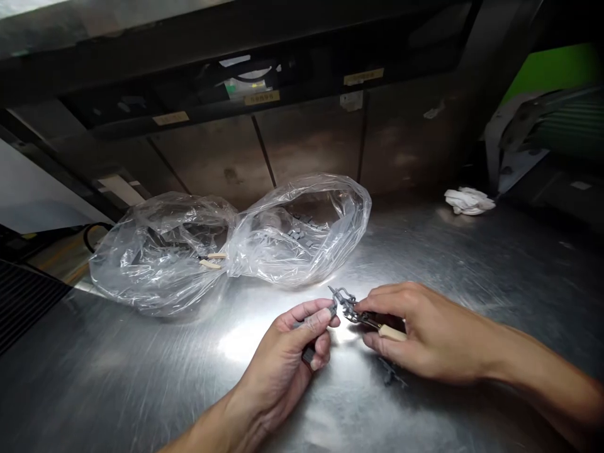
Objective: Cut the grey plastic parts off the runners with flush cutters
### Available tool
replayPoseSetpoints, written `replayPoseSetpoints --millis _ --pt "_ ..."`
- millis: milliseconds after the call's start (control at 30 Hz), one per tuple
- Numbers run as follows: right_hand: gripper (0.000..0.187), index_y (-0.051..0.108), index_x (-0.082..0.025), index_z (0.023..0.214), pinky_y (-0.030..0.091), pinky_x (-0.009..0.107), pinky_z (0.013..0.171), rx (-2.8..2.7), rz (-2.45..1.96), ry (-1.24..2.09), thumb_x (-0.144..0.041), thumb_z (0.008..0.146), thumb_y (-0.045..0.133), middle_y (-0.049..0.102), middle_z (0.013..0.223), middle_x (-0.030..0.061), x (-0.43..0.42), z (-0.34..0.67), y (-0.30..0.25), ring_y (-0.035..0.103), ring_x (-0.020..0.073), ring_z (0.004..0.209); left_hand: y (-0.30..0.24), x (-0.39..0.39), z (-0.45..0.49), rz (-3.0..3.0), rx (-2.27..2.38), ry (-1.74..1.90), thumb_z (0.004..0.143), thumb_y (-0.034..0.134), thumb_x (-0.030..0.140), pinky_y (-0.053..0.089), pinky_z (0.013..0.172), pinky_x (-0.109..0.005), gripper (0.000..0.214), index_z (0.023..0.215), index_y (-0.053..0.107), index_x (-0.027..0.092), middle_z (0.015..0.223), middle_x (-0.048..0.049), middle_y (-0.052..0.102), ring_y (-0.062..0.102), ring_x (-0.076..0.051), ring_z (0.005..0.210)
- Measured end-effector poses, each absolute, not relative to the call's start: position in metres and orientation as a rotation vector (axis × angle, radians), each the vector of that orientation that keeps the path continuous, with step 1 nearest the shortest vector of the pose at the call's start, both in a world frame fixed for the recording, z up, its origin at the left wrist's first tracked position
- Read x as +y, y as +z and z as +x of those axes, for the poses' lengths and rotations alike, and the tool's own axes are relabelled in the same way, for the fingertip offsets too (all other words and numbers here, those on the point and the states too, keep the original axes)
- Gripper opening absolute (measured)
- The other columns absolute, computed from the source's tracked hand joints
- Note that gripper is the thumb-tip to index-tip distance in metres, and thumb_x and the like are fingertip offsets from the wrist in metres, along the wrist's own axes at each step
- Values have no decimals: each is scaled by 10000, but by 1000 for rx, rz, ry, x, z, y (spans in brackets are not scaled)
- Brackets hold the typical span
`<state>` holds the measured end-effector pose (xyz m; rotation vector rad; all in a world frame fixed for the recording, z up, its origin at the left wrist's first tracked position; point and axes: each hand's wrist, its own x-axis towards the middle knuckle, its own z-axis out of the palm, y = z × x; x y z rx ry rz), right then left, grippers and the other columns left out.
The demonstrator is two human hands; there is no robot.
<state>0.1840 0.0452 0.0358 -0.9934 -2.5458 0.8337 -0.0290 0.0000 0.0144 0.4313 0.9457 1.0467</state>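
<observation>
Head view: pinching a small grey branching plastic part [346,306] between the thumb and fingers of the left hand [283,358], above the brushed stainless steel table [117,352], close to the near edge of the scene. Closing the right hand [425,333] firmly around a slim tool with a cream handle [391,332], with its dark tip touching the grey part from the right side. Keeping both hands close together, without touching the table as far as visible. Lying just below the right hand, a small dark grey plastic piece [389,371] resting on the steel. Sitting farther away on the left, a puffy clear plastic bag [160,251] touching a second clear plastic bag [302,233], with small grey pieces [297,234] showing inside. Lying far right, a crumpled white cloth [469,201].
</observation>
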Motion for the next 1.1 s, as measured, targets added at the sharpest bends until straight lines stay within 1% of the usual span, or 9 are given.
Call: replayPoseSetpoints --millis 167,300,433,600,733,933,1000,1100 --pt "149 688 -225 939 364 279 636 -2543 -1055 874 -176 838 590 652 781 -19 45 181 35 561 135 691 13 -1 -28 446 935 1025 793 774 155 333 457 -153 199 980 740 95 745 -32 635 454 -30 500" --pt "116 664 -226 899 370 265 643 -2537 -1026 928 -168 835 587 643 798 -35 45 181 35 556 120 707 12 -1 -28 469 950 1008 769 804 185 333 468 -166 224 966 744 96 698 -17 601 441 -35 494" --pt "81 645 -215 868 366 272 633 -2550 -1006 912 -168 834 588 638 793 -27 45 183 32 554 125 701 14 -2 -28 486 971 997 765 811 209 327 474 -173 238 965 744 98 701 -19 598 434 -36 495" --pt "84 649 -211 864 368 283 632 -2547 -1006 895 -162 835 587 644 781 -12 45 183 32 561 140 702 15 -2 -28 483 990 997 740 834 234 324 475 -175 260 947 747 103 686 -15 596 435 -39 493" --pt "55 622 -205 824 355 278 616 -2568 -985 878 -163 829 587 625 765 -13 46 182 32 542 131 679 14 -2 -26 495 995 995 732 839 236 325 476 -176 264 945 753 106 700 -21 607 434 -37 493" --pt "96 616 -214 836 355 271 630 -2587 -971 864 -131 826 571 618 766 -27 47 183 29 543 122 686 12 -3 -26 536 1002 988 752 825 254 319 484 -175 256 952 761 106 663 -10 589 430 -36 490" --pt "112 624 -214 850 358 271 638 -2589 -956 845 -120 826 568 624 771 -23 46 183 29 548 124 694 12 -3 -26 549 1008 983 755 823 260 319 486 -175 241 928 761 104 666 -10 590 426 -35 490" --pt "105 616 -201 819 354 270 626 -2589 -939 785 -108 815 568 617 749 -13 46 183 28 537 127 675 13 -3 -27 558 1012 980 750 826 265 317 483 -175 221 876 757 97 688 -16 597 419 -29 489"
